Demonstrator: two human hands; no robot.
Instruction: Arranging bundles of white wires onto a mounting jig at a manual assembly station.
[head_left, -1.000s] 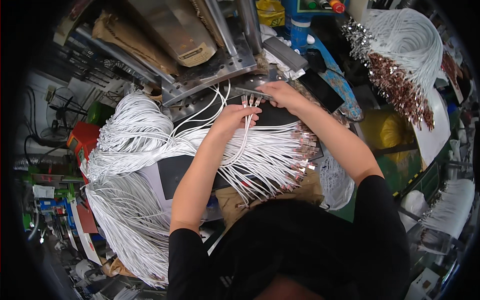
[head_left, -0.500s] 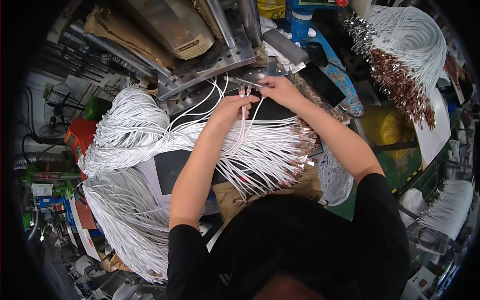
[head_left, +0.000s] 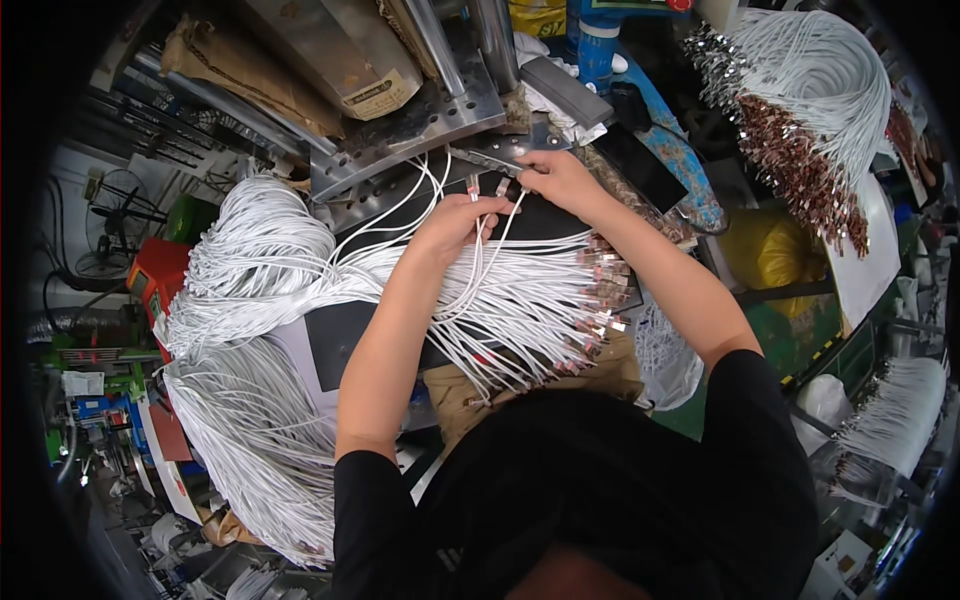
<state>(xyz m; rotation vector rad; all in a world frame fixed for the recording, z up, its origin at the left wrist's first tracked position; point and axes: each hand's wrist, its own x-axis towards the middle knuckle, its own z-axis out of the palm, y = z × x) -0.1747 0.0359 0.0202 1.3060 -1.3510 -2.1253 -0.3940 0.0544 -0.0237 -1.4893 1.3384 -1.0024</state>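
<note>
Clock positions refer to the view centre. Left hand, 12 o'clock: fingers closed on white cables; two connectors visible above the grip. Right hand, 1 o'clock: fingertips pinched on one single cable; one metal strip meets them, its grip indeterminable. One coil: 10 o'clock. One perforated plate: 11 o'clock.

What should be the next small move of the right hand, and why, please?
Perhaps the right hand should guide the white cable that rises to it toward the metal strip: it holds the strip's right end, and the left hand pinches neighbouring cables, their connectors pointing up.
</note>
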